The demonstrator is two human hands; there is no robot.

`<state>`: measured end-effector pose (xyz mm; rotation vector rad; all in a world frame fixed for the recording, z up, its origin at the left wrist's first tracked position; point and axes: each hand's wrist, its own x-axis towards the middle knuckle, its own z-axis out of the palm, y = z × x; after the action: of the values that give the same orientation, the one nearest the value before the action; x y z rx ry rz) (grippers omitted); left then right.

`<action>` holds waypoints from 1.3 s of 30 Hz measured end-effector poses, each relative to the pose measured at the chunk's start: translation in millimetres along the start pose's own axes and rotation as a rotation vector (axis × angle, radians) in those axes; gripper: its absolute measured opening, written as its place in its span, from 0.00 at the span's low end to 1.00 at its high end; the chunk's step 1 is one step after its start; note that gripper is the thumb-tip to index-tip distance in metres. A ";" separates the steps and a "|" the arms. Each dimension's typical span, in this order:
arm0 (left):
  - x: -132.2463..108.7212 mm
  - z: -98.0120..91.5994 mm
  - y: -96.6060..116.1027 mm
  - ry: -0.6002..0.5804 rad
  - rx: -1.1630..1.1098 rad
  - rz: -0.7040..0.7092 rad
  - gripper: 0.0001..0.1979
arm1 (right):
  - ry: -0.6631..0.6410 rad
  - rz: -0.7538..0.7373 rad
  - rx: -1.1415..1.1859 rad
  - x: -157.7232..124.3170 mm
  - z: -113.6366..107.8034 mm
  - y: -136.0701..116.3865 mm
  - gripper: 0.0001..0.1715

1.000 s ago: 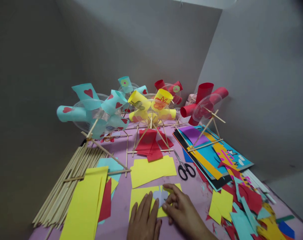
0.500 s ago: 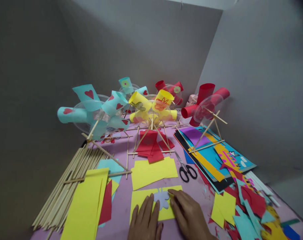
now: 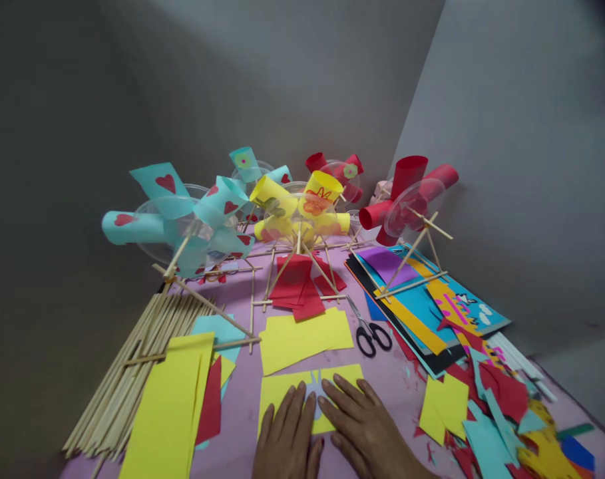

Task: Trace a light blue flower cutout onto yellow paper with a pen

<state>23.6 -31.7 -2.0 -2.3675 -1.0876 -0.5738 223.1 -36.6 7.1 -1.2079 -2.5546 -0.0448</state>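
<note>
My left hand [image 3: 287,436] lies flat with fingers stretched out on a yellow paper sheet [image 3: 282,392] at the table's near edge. My right hand [image 3: 362,426] lies flat beside it, fingers spread, pressing down over a pale blue paper cut-out [image 3: 313,388] that sits on the yellow sheet. Only a sliver of the cut-out shows between the two hands. Neither hand grips anything.
Black-handled scissors [image 3: 369,332] lie just beyond the right hand. More yellow sheets [image 3: 302,336] and strips [image 3: 170,406], a bundle of wooden sticks [image 3: 127,372], coloured card stack [image 3: 416,299] and paper scraps [image 3: 492,412] surround the hands. Paper windmills on stick frames [image 3: 297,213] stand at the back.
My right hand has gone from pinching at the cut-out's edge to lying flat over it, sliding left. The left hand has stayed flat in place.
</note>
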 end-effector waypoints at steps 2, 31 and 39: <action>-1.7 0.7 -0.8 -0.020 0.007 0.008 0.18 | -0.027 0.002 0.020 -0.8 0.9 0.4 0.30; 6.4 -3.3 -7.6 -0.007 -0.043 0.025 0.16 | -0.036 0.220 0.191 15.3 -5.2 -6.2 0.23; -2.3 -15.0 -32.9 -0.042 -0.083 -0.177 0.15 | -0.057 0.294 0.225 16.3 -10.5 -10.9 0.23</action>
<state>-6.1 -22.7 16.7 -2.3778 -1.3257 -0.6452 207.9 -33.1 23.1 -1.4926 -2.3236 0.3380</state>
